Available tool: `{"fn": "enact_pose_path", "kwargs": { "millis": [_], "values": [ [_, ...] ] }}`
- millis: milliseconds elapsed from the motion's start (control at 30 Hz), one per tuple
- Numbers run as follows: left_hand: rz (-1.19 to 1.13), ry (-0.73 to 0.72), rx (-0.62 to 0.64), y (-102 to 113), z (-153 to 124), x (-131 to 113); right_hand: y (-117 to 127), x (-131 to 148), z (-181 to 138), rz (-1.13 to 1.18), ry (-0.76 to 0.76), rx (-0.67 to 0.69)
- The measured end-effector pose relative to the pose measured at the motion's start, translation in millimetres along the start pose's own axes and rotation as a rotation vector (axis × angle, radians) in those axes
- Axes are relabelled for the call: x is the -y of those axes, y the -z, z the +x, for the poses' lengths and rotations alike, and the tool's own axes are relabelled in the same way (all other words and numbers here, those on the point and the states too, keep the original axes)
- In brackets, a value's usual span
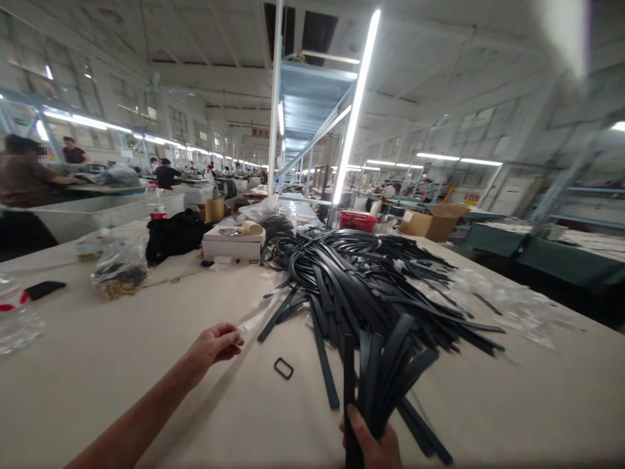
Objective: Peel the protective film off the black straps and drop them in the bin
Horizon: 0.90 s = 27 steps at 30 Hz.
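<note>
My right hand (372, 443), at the lower middle, is closed round a bundle of flat black straps (385, 365), their ends fanned out upward. Left of centre, over the table (161, 365), my left hand (221, 342) is closed with its fingertips together on a thin whitish translucent strip (254, 319), which blurs towards the strap pile. A black rectangular ring buckle (283, 369) lies flat between the two hands. Beyond them a large heap of black straps (342, 280) spreads across the table, several bent into loops.
To the left lie a clear bag of small brass-coloured parts (122, 273), a black cloth bundle (176, 234) and a plastic bottle (17, 312). A white box (233, 245) stands behind. Crumpled clear plastic (517, 309) lies right; a red basket (357, 221) and cardboard box (432, 223) are farther back.
</note>
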<state>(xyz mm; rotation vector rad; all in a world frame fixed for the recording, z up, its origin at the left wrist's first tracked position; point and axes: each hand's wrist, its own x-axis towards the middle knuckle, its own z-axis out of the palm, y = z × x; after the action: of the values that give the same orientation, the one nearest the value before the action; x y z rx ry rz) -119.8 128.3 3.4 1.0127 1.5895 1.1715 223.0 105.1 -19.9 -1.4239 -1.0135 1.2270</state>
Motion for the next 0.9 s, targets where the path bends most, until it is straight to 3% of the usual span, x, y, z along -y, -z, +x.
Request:
{"fn": "enact_pose_path", "kwargs": {
  "millis": [200, 367, 467, 600, 767, 900],
  "values": [
    [-0.546, 0.254, -0.004, -19.6, -99.5, 32.1, 4.4, 2.9, -13.3, -0.017, -0.125, 0.177],
    [-0.681, 0.354, 0.071, -56.9, -144.9, 39.9, -9.0, 0.3, -45.4, -0.013, -0.229, 0.471],
    [-0.650, 0.360, 0.161, -77.5, -157.5, 43.7, -25.5, 3.8, -61.3, -0.018, -0.259, 0.590],
    [-0.548, 0.374, 0.246, -91.9, -166.3, 49.3, -42.5, 11.0, -64.1, -0.132, -0.195, 0.608],
    [-0.455, 0.322, 0.312, -96.3, -168.7, 49.5, -43.7, 15.5, -60.9, -0.293, -0.044, 0.585],
    [-0.355, 0.317, 0.440, -101.2, -162.8, 43.6, -39.2, 16.2, -62.2, -0.370, 0.076, 0.588]
  ]
}}
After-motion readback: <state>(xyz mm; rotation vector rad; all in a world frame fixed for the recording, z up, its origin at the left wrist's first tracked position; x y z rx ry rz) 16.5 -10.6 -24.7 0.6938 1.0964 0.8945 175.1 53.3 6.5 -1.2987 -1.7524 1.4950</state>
